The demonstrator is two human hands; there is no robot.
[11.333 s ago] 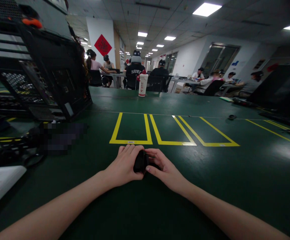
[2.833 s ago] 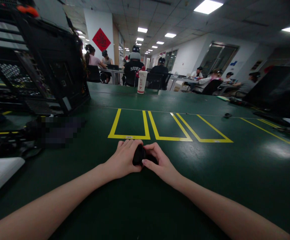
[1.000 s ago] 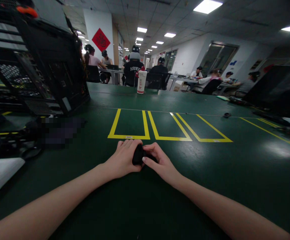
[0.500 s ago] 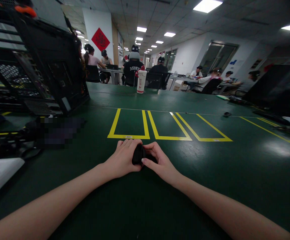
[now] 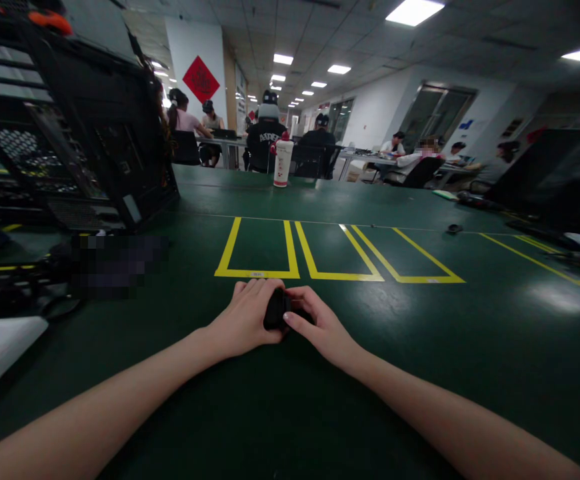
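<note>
A small black object (image 5: pixel 277 310) lies between my hands on the dark green table (image 5: pixel 290 400), just in front of the yellow tape outlines (image 5: pixel 257 274). My left hand (image 5: pixel 247 317) is wrapped round its left side, thumb at the near edge. On the right, my right hand (image 5: pixel 320 323) has its fingers curled, with thumb and fingertips at the object's right edge. What exactly the object is cannot be made out, as fingers cover part of it.
An open black computer case (image 5: pixel 115 153) stands at the left, near a white item (image 5: pixel 0 350). A white bottle (image 5: pixel 283 160) with a red top is at the table's far edge. Dark equipment (image 5: pixel 560 180) sits at right. Several people sit beyond.
The fingers of my right hand have shifted very slightly at the black object's right edge. My left hand stays in place.
</note>
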